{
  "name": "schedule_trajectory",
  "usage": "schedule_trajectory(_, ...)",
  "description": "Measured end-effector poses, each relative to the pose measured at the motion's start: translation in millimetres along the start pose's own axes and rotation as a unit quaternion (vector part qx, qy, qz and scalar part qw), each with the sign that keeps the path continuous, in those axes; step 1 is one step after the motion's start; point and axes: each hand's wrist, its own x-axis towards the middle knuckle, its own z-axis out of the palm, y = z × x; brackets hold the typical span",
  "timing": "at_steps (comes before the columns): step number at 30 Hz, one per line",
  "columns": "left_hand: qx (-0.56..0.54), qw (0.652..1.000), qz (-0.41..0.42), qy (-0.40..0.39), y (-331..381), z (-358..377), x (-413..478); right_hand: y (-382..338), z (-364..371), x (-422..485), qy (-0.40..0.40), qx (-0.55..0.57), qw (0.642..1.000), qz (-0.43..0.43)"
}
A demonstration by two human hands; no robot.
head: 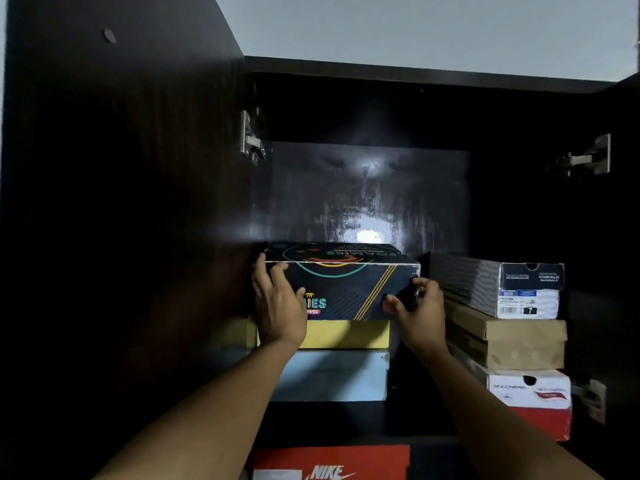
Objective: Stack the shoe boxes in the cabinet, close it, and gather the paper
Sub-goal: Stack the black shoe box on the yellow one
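Note:
A dark shoe box [346,289] with coloured lettering and yellow stripes sits atop a yellow box [346,334] and a pale blue box [336,375] inside the open dark cabinet [415,69]. My left hand [278,306] holds the box's left front corner, thumb on the side and fingers on the face. My right hand [419,311] grips its right front corner with curled fingers. Beside it stands a second stack: a black-and-white Skechers box [498,285], a brown cardboard box [509,341] and a white-and-red Skechers box [533,403]. No paper is in view.
The left cabinet door [121,202] stands open, its hinge [251,136] near the top. A right hinge [585,157] shows at the far side. An orange Nike box [332,462] lies on the shelf below. Open space remains above both stacks.

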Motion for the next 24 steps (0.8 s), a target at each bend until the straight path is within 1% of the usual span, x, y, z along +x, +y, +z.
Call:
schedule_trajectory(4, 0.084, 0.994, 0.044, -0.049, -16.3, 10.4, 0.4, 11.5, 7.6, 12.5, -0.078, -0.036, 0.996, -0.006)
schedule_trajectory(7, 0.115, 0.987, 0.004, -0.109, -27.3, 18.8, 2.5, 25.8, 19.6, 22.1, -0.157, -0.052, 0.986, 0.002)
schedule_trajectory(9, 0.129, 0.980, -0.027, -0.151, -34.6, 24.8, 2.7, 32.6, 27.8, 24.7, -0.189, -0.064, 0.980, 0.006)
schedule_trajectory(11, 0.153, 0.970, -0.030, -0.187, -42.3, 29.9, 3.9, 32.5, 32.3, 25.9, -0.212, -0.073, 0.974, 0.014)
schedule_trajectory(13, 0.162, 0.965, -0.031, -0.205, -48.7, 33.4, 6.7, 35.6, 35.8, 31.1, -0.236, -0.086, 0.967, 0.030)
schedule_trajectory(15, 0.161, 0.962, -0.037, -0.215, -51.3, 35.6, 9.9, 39.2, 40.4, 35.6, -0.252, -0.100, 0.962, 0.040)
schedule_trajectory(19, 0.176, 0.958, -0.032, -0.224, -50.6, 33.6, 11.3, 45.8, 47.5, 38.2, -0.255, -0.110, 0.959, 0.048)
schedule_trajectory(24, 0.191, 0.948, -0.029, -0.251, -45.1, 24.2, 15.1, 31.3, 39.1, 39.8, -0.265, -0.104, 0.957, 0.053)
